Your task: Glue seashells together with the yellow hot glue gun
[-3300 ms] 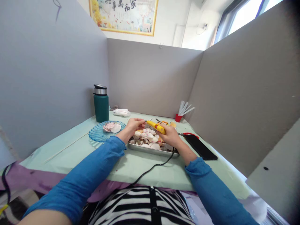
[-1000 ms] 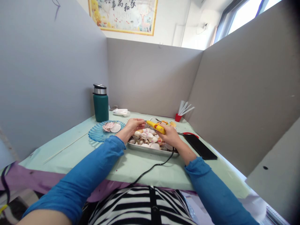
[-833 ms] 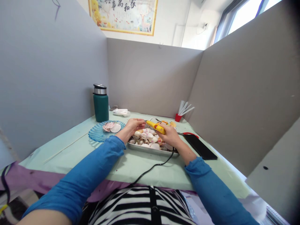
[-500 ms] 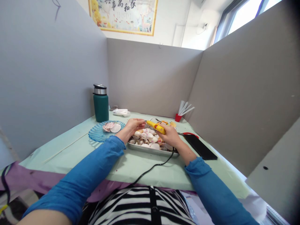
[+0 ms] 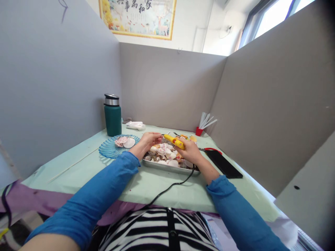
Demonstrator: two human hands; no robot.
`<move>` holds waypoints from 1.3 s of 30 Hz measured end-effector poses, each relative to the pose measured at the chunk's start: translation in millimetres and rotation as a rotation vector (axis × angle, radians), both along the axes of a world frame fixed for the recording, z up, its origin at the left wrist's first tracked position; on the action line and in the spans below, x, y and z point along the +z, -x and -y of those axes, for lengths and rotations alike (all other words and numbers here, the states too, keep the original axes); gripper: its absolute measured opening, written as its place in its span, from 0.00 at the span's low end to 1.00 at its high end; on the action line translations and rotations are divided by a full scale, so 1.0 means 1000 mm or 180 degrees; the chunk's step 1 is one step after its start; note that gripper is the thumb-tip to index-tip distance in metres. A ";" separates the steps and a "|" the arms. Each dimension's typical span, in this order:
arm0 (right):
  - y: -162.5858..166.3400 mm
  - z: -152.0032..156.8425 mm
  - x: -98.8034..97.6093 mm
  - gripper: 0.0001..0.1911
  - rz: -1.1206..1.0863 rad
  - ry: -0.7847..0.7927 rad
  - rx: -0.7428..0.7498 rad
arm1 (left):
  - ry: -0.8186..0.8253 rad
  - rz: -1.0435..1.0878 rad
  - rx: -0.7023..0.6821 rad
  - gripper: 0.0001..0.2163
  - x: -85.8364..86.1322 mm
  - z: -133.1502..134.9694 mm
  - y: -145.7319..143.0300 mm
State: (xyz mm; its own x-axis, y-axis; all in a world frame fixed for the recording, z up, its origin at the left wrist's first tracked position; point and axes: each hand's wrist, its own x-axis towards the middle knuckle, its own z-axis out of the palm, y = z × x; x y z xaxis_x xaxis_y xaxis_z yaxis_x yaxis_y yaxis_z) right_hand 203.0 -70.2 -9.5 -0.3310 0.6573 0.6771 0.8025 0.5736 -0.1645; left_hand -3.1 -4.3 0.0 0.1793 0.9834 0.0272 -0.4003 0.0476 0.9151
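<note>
My right hand (image 5: 190, 150) is wrapped around a yellow hot glue gun (image 5: 173, 141), its nozzle pointing left. A black cord (image 5: 170, 187) runs from it down to the table's front edge. Close to the nozzle, my left hand (image 5: 149, 141) is closed in a pinch; whatever lies between its fingertips is too small or hidden to name. Beneath both hands sits a metal tray (image 5: 170, 168) heaped with seashells (image 5: 165, 153). Left of my left hand, a blue glass plate (image 5: 106, 149) bears several shells (image 5: 125, 141), pinkish and white.
A green bottle (image 5: 113, 120) stands behind the plate, with a white packet (image 5: 135, 125) farther back. On the right are a red cup (image 5: 199, 131) of white sticks (image 5: 205, 121), red-handled scissors (image 5: 213, 150) and a flat black slab (image 5: 224, 164). Grey partitions (image 5: 172, 87) enclose the table.
</note>
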 end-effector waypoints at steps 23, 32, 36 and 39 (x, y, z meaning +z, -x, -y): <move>0.000 0.000 0.000 0.13 -0.0007 -0.0037 0.0034 | -0.0040 -0.0075 0.0094 0.08 0.006 0.008 -0.003; -0.001 0.000 0.000 0.13 -0.0019 -0.0023 0.0069 | -0.0012 -0.0080 0.0096 0.08 0.008 0.010 -0.003; 0.000 0.001 0.001 0.13 -0.0033 -0.0031 0.0128 | -0.0009 -0.0082 0.0064 0.09 0.007 0.009 -0.002; 0.000 0.000 0.000 0.13 -0.0057 -0.0038 0.0098 | 0.0012 -0.0045 -0.0012 0.09 0.006 0.007 -0.002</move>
